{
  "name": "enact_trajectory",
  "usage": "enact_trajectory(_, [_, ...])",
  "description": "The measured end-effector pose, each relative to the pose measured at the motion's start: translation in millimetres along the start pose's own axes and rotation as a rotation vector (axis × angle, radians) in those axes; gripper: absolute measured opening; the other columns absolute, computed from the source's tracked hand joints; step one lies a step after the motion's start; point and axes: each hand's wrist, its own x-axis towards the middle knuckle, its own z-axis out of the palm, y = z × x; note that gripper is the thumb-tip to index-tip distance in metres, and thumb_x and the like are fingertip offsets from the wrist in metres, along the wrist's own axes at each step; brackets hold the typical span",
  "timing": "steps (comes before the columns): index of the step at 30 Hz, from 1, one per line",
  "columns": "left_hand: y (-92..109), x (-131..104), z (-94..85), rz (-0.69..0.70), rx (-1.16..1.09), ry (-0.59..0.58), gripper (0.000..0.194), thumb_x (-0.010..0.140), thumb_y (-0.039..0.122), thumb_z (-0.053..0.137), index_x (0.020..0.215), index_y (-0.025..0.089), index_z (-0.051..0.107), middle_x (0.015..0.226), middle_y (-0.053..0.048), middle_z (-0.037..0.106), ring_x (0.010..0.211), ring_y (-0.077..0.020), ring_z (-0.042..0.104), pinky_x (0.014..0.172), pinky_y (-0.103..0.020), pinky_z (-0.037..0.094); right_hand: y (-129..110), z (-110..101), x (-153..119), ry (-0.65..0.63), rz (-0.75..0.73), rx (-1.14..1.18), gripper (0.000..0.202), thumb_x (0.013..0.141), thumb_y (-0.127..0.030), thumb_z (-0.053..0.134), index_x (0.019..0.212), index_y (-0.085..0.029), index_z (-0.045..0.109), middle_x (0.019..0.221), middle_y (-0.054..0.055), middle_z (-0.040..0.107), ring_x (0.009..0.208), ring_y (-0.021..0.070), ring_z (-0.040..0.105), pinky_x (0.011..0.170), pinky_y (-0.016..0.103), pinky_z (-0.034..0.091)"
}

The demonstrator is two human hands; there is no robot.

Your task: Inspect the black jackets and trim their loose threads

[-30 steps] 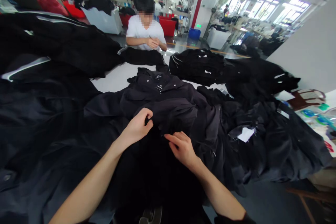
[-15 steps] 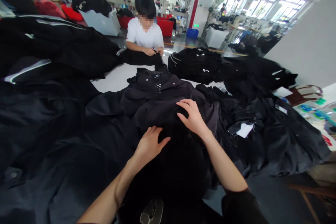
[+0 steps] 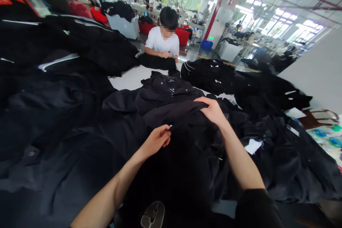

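"Two hands are laid to the dark garment [image 3: 162,94]; where is it spread?"

"On the pale table [image 3: 127,81], directly in front, with its collar [image 3: 171,84] turned toward the far side. More dark clothes [image 3: 283,149] are heaped alongside."

"And how is it gripped?"

"By the right hand [image 3: 211,109], the edge of a fold is gripped. By the left hand [image 3: 157,140], nearer the body, cloth is pinched with curled fingers; a small pale bit shows at the fingertips, though with black lying on black, what exactly is caught there cannot be told for sure."

"Which step is in hand?"

"Judged from the grips, the handling of a fold, taken up at two points."

"What is called for next?"

"Both points should be held firmly, and the fold kept free of neighbouring cloth."
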Motion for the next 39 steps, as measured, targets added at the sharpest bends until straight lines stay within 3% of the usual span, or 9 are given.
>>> enact_trajectory(4, [5,13,-6.9,0.184,0.28,0.548,0.016,0.088,0.031,0.054,0.1,0.019,0.052,0.083,-0.001,0.055,0.073,-0.0129,0.055,0.069,-0.026,0.046,-11,-5,4,-0.012,0.021,0.052,0.03,0.073,-0.014,0.051,0.096,-0.019,0.07,0.1,0.002,0.07,0.097,0.0192,0.063,0.091,0.032,0.045])
enact_trajectory(6, [3,22,-10.5,0.218,0.363,0.676,0.029,0.084,0.031,0.062,0.108,0.019,0.052,0.097,-0.005,0.056,0.085,-0.0159,0.057,0.075,-0.029,0.048,-10,0,7,-0.01,0.069,0.095,0.027,0.074,-0.016,0.052,0.095,-0.019,0.069,0.096,0.002,0.069,0.093,0.0187,0.062,0.089,0.032,0.045])
enact_trajectory(11, [-7,37,-13.7,0.263,0.438,0.351,0.026,0.086,0.035,0.06,0.107,0.019,0.061,0.106,-0.007,0.065,0.104,-0.0227,0.06,0.096,-0.036,0.046,-7,14,20,0.118,0.132,0.197,0.017,0.072,-0.02,0.055,0.083,-0.018,0.067,0.083,0.0,0.066,0.081,0.0174,0.059,0.08,0.03,0.046])
enact_trajectory(16, [7,36,-17.8,0.217,0.206,0.392,0.028,0.093,0.04,0.05,0.094,0.017,0.067,0.096,-0.004,0.069,0.093,-0.0206,0.064,0.088,-0.031,0.048,5,27,44,0.318,0.176,0.167,0.017,0.069,-0.022,0.053,0.079,-0.018,0.066,0.086,0.003,0.068,0.086,0.0204,0.061,0.085,0.033,0.047])
enact_trajectory(22, [18,52,-22.9,0.228,0.226,0.363,0.033,0.092,0.042,0.049,0.081,0.015,0.064,0.084,-0.004,0.066,0.087,-0.021,0.061,0.083,-0.03,0.048,19,51,71,0.3,0.178,-0.042,0.03,0.074,-0.017,0.044,0.097,-0.017,0.064,0.102,0.007,0.067,0.1,0.0216,0.059,0.097,0.038,0.044])
enact_trajectory(27, [1,70,-36.4,0.176,0.134,0.491,0.036,0.09,0.043,0.053,0.066,0.016,0.055,0.067,0.0,0.056,0.065,-0.0139,0.051,0.063,-0.024,0.043,13,42,34,0.427,0.116,-0.254,0.032,0.087,-0.03,0.05,0.115,-0.016,0.057,0.117,0.013,0.06,0.11,0.0239,0.055,0.099,0.039,0.043])
enact_trajectory(33, [-6,69,-36.9,0.169,0.186,0.425,0.032,0.09,0.042,0.052,0.072,0.016,0.058,0.073,-0.001,0.059,0.072,-0.0152,0.053,0.067,-0.024,0.043,24,44,-22,0.055,0.415,0.008,0.038,0.089,-0.049,0.052,0.104,-0.016,0.065,0.091,0.005,0.068,0.081,0.0166,0.062,0.077,0.03,0.049])
enact_trajectory(36, [-6,67,-33.7,0.169,0.197,0.347,0.031,0.091,0.041,0.051,0.076,0.016,0.062,0.08,-0.002,0.064,0.078,-0.0173,0.058,0.074,-0.026,0.046,30,66,-25,0.024,0.472,-0.025,0.044,0.085,-0.046,0.059,0.117,-0.016,0.062,0.098,0.007,0.067,0.079,0.0153,0.061,0.076,0.029,0.049])
enact_trajectory(39, [-6,63,-34.1,0.161,0.187,0.273,0.03,0.092,0.041,0.048,0.081,0.016,0.062,0.086,-0.004,0.066,0.085,-0.0189,0.06,0.08,-0.028,0.047,28,85,-21,-0.018,0.448,-0.041,0.034,0.08,-0.039,0.066,0.103,-0.015,0.067,0.098,0.008,0.068,0.083,0.0179,0.062,0.078,0.031,0.049])
